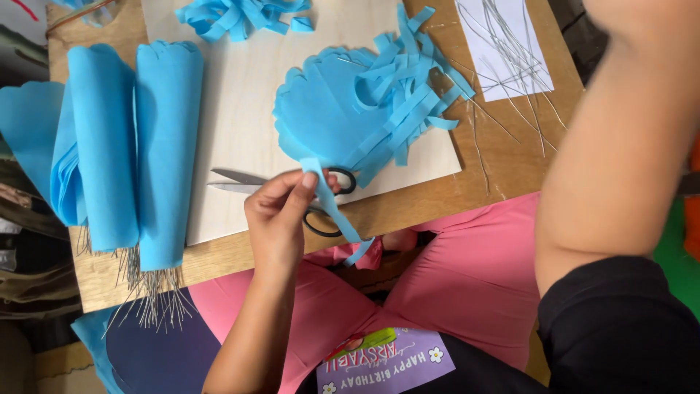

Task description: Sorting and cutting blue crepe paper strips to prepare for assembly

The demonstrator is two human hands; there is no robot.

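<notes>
My left hand (279, 213) pinches a narrow blue paper strip (337, 216) between thumb and fingertips, at the near edge of a light wooden board (240, 109). The strip hangs down over the table edge towards my lap. Its upper end meets a pile of scalloped blue paper sheets and cut strips (343, 109) lying on the board. Black-handled scissors (332, 191) lie shut on the board just behind my fingers, blades pointing left. My right forearm crosses the right side of the view, and its hand is out of frame.
Two rolled bundles of blue paper (124, 146) with thin wires (153, 295) sticking out below lie at the left. Loose wires on a white sheet (510, 44) sit at the back right. Blue scraps (240, 14) lie at the board's far edge. A brown table (503, 164) carries it all.
</notes>
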